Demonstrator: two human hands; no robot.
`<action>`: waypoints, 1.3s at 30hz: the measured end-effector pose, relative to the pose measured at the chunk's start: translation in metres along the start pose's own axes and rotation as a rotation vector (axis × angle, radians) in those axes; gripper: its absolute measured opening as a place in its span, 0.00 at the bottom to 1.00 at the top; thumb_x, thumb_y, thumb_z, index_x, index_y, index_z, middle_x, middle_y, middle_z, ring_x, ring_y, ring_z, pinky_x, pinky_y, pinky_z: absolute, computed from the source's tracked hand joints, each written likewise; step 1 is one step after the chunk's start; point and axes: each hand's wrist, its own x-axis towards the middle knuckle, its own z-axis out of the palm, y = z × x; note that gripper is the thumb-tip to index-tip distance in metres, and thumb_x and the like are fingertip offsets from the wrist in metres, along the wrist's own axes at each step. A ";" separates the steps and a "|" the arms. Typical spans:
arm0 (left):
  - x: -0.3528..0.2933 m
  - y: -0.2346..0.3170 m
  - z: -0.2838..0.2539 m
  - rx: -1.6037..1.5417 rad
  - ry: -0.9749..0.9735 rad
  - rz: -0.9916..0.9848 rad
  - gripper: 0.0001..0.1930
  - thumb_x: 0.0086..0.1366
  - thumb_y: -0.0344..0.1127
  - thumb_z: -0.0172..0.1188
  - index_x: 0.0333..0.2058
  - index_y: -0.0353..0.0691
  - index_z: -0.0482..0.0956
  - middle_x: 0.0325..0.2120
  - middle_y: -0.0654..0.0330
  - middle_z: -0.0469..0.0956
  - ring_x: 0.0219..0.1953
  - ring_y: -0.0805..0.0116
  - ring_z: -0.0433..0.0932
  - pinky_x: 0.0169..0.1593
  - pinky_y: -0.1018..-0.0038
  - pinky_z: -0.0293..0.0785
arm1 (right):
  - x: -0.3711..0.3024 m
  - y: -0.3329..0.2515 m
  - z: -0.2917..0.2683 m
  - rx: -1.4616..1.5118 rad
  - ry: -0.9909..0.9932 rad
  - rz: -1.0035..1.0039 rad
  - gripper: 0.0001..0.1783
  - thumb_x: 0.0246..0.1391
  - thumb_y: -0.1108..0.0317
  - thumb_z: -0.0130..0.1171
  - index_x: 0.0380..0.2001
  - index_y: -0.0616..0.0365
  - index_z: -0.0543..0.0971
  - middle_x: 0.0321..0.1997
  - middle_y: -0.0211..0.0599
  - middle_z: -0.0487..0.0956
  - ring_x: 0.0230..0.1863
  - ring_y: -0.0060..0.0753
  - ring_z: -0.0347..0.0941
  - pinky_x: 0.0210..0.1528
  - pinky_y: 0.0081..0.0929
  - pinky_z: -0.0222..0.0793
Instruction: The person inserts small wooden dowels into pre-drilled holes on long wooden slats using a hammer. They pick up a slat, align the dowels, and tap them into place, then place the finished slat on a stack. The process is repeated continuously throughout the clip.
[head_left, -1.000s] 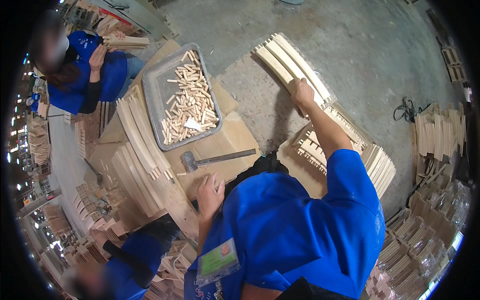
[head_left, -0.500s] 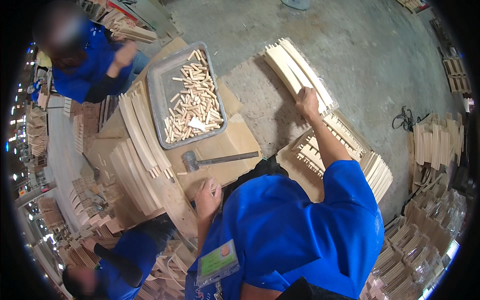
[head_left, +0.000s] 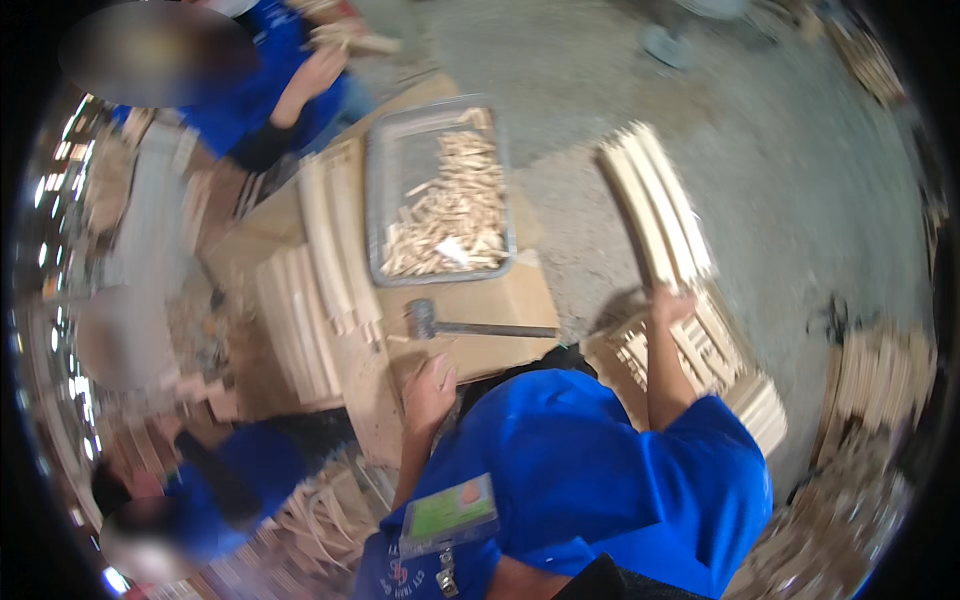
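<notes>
Several long, curved pale wooden slats (head_left: pixel 655 205) lie side by side on the right, reaching away from me. My right hand (head_left: pixel 672 303) is at their near end, its fingers closed against the wood and blurred. Beneath it are stacked slotted wooden pieces (head_left: pixel 710 350). My left hand (head_left: pixel 430 388) rests at the near edge of the cardboard-covered table (head_left: pixel 500 300), fingers curled; whatever it may hold is hidden. Just beyond the left hand lies a mallet (head_left: pixel 422 318) with a dark head, its handle pointing right.
A grey tray (head_left: pixel 376 215) of short wooden dowels (head_left: pixel 450 215) stands on the table. More curved slats (head_left: pixel 330 240) lie left of it. Two people in blue (head_left: pixel 290 60) work on the left. Wood stacks (head_left: pixel 875 375) stand at the right on the concrete floor (head_left: pixel 560 100).
My right hand has moved toward the near end of the slats, which now lie more evenly together. The whole view has shifted and blurred. My left hand stays by the table edge.
</notes>
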 end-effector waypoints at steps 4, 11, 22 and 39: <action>0.008 -0.015 -0.016 0.037 0.145 -0.078 0.14 0.67 0.37 0.65 0.49 0.39 0.84 0.45 0.49 0.85 0.48 0.48 0.84 0.53 0.58 0.78 | 0.006 0.011 0.003 0.446 -0.326 0.632 0.33 0.48 0.62 0.71 0.52 0.77 0.75 0.46 0.53 0.82 0.42 0.50 0.81 0.41 0.47 0.77; 0.056 -0.058 -0.067 -0.007 0.497 -0.269 0.13 0.68 0.43 0.63 0.46 0.43 0.86 0.41 0.50 0.86 0.45 0.47 0.85 0.48 0.55 0.79 | 0.029 -0.014 0.009 0.717 -0.486 0.806 0.16 0.50 0.77 0.56 0.44 0.70 0.77 0.41 0.44 0.78 0.34 0.43 0.77 0.28 0.47 0.70; 0.187 -0.100 -0.123 0.214 0.357 -0.575 0.28 0.65 0.45 0.64 0.60 0.37 0.74 0.55 0.43 0.79 0.56 0.44 0.81 0.59 0.52 0.76 | -0.001 -0.023 -0.016 0.663 -0.583 0.680 0.27 0.58 0.71 0.56 0.61 0.65 0.68 0.51 0.45 0.75 0.41 0.43 0.76 0.32 0.40 0.73; 0.132 -0.165 -0.132 -0.435 0.396 -0.435 0.33 0.61 0.54 0.68 0.56 0.31 0.80 0.52 0.39 0.83 0.57 0.43 0.81 0.61 0.56 0.74 | -0.251 -0.158 -0.118 0.200 -1.261 -1.348 0.19 0.55 0.66 0.68 0.50 0.57 0.82 0.44 0.47 0.81 0.46 0.54 0.79 0.49 0.51 0.76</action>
